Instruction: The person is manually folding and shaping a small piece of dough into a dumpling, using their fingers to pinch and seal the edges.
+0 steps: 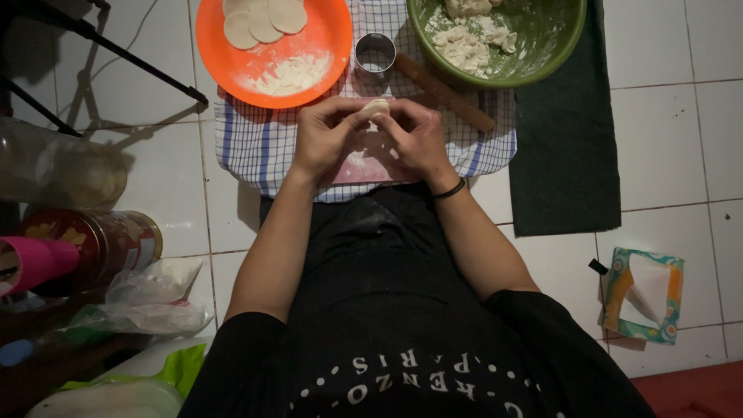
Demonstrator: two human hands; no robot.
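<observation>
Together, the left hand [326, 138] and right hand [416, 135] pinch a small dough piece [376, 107] over the checked cloth [255, 151]. Beyond it, an orange plate [325, 58] holds dough rounds [263, 19] and flour; a green bowl [553, 46] holds dough lumps [464, 42].

A: Orange plate [232, 54] and green bowl [569, 31], 12 o'clock, both cut by the top edge.
B: Dough piece [376, 107] mostly hidden between fingers. Pink board [371, 166] under the hands, barely showing.
</observation>
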